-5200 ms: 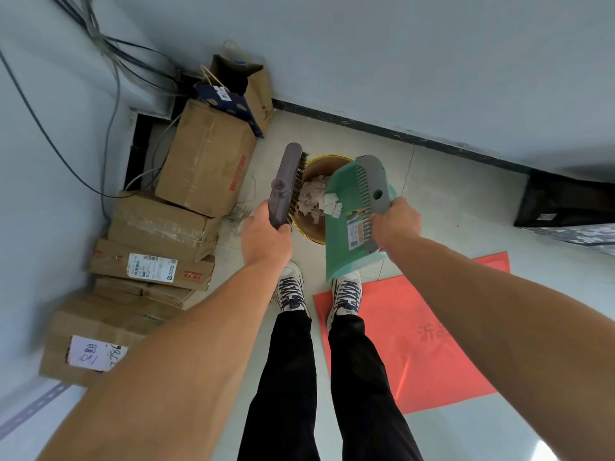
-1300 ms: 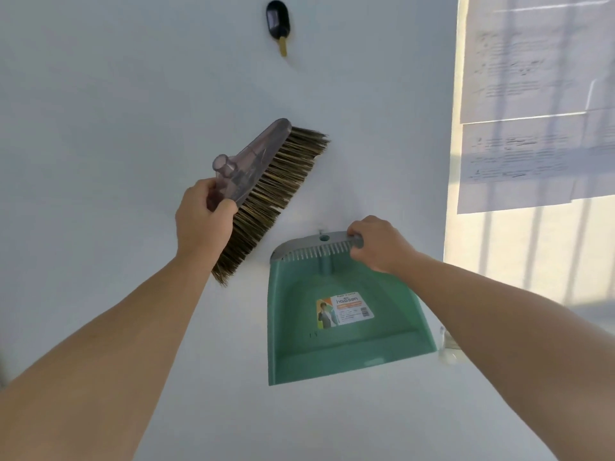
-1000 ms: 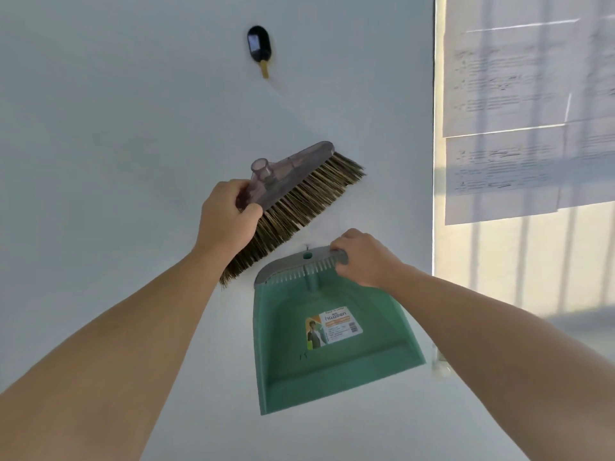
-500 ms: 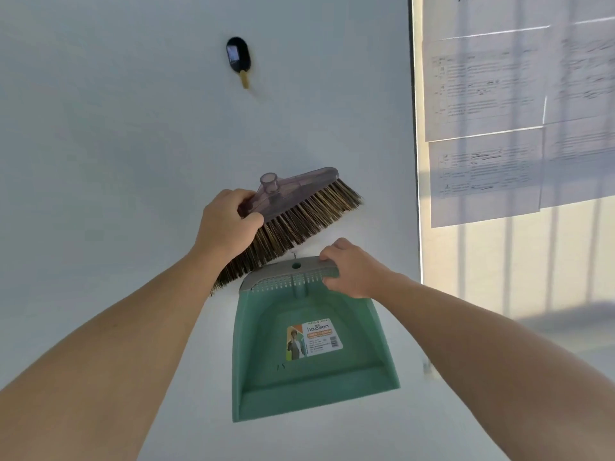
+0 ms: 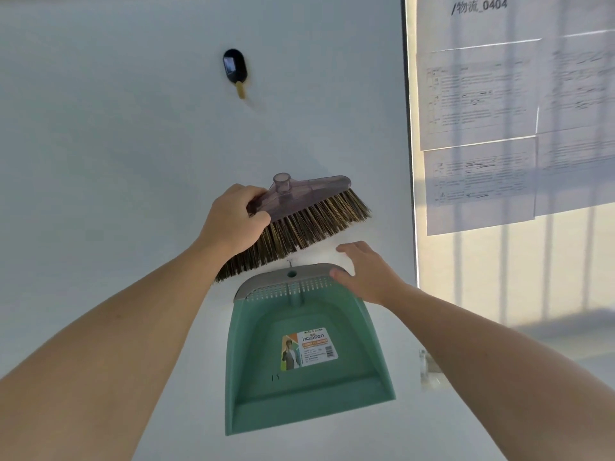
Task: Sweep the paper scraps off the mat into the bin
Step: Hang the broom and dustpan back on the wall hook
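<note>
**Left hand** [image 5: 233,221]: clenched round one end of the brush [image 5: 299,221], on its clear plastic block. The brush is held tilted, bristles down, with the lower bristle tips just above the dustpan's top edge.

**Right hand** [image 5: 369,274]: released, fingers straightened, nothing gripped. The thumb lies at the dustpan's grey rim.

**Dustpan** [image 5: 299,361]: green, flat against the wall [image 5: 116,128], mouth downward, label outward. A small peg [image 5: 290,261] is seen just above its hanging hole. Whether the pan is fully seated on the peg cannot be told.

**Black hook** [image 5: 234,66]: higher on the wall, well apart from the brush.

**Printed sheets** [image 5: 482,144]: fixed to the bright pane at the right.

**Paper scraps, mat, bin**: none in view.

**Step judged**: sweeping done, tools being stowed on the wall.

**Handling notes**:
- The right hand is best held close under the rim until the pan is seen to hang steady.
- The brush should be lifted clear before it is moved sideways, so that the pan is not brushed off its peg.
- The black hook is the likely place for the brush. How the brush would hang there cannot be told.
</note>
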`<action>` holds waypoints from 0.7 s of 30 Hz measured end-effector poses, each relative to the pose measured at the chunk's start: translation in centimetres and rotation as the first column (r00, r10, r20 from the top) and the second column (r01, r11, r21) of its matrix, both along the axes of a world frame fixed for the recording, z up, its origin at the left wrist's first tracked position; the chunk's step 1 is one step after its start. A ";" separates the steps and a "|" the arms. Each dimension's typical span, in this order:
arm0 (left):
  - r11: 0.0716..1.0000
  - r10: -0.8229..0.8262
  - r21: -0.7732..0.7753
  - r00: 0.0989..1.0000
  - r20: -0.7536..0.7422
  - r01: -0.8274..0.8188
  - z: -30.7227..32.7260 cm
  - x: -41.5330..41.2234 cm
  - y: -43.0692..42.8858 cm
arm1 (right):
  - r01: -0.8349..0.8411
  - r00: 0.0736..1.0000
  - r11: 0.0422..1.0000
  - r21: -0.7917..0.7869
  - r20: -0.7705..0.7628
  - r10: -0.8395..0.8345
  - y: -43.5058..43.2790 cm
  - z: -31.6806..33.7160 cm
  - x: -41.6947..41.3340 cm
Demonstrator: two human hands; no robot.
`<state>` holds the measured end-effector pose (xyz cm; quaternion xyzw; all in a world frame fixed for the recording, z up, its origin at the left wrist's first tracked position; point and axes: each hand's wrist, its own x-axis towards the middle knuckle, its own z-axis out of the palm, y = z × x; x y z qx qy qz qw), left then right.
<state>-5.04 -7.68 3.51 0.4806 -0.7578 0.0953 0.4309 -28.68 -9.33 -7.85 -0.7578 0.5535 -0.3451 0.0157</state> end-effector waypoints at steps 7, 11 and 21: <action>0.997 -0.059 0.058 0.996 0.061 0.055 0.0 -1.7 -1.2 | 0.271 0.923 0.960 -0.065 0.301 -0.241 -0.9 1.1 -3.2; 0.990 -0.099 0.101 0.994 0.053 0.093 0.8 -1.7 -2.0 | 0.381 0.815 0.916 -0.122 0.513 -0.270 -1.4 2.1 -3.5; 0.985 -0.071 0.164 0.985 0.157 0.045 0.1 -2.2 -4.8 | 0.144 0.875 0.904 -0.403 0.478 0.074 -1.9 5.3 0.2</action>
